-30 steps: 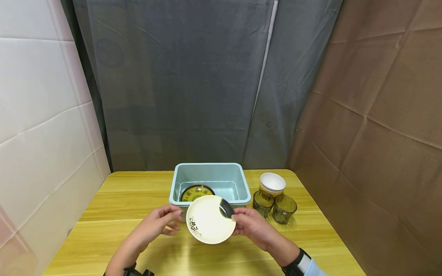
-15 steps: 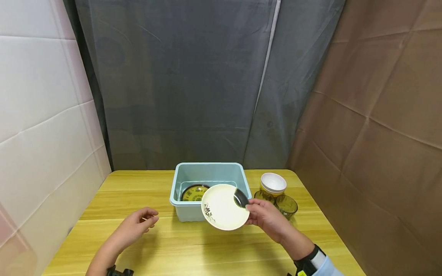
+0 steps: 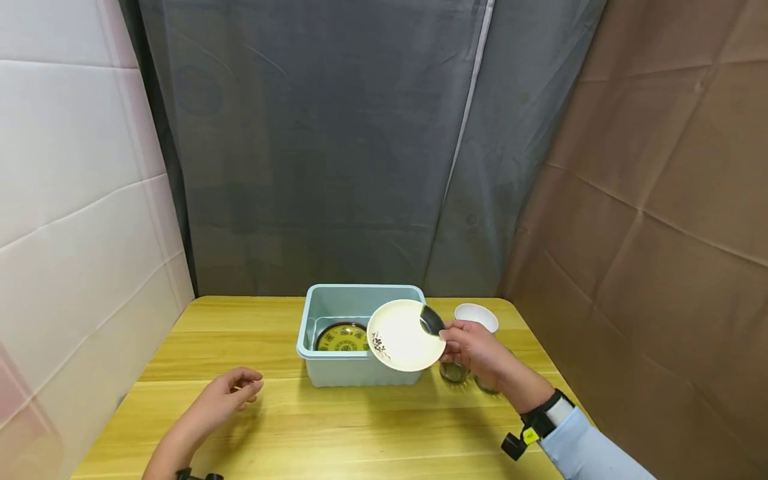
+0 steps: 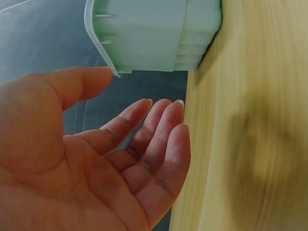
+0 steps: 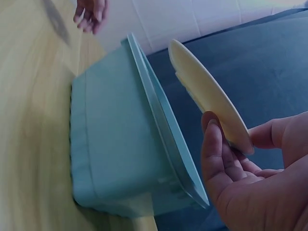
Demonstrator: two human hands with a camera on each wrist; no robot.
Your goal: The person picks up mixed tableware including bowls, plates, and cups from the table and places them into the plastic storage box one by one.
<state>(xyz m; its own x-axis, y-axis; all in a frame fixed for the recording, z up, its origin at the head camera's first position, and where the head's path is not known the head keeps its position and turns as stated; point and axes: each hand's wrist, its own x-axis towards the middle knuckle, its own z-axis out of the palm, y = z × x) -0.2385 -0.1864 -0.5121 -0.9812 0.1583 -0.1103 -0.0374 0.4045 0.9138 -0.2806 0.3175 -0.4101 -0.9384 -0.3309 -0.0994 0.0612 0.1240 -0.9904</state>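
A cream plate (image 3: 403,337) with a dark patch and a small plant design is in my right hand (image 3: 483,353). The thumb and fingers pinch its right rim. In the head view the plate overlaps the front right corner of a light blue plastic bin (image 3: 336,369); the right wrist view has it tilted, apart from the bin's rim. Inside the bin, a yellow patterned plate (image 3: 343,337) with a dark rim lies at the left. My left hand (image 3: 222,400) hovers over the table to the left of the bin, holding nothing, its fingers loosely curved.
To the bin's right stand a white bowl (image 3: 476,315) and two dark green glasses (image 3: 454,372), partly hidden behind my right hand. The wooden table (image 3: 336,433) meets a grey curtain (image 3: 336,167) at the back, with cloth walls on both sides.
My right hand has carried the cream plate up and right, from in front of the bin to its front right corner. My left hand has drawn back to the left, away from the plate.
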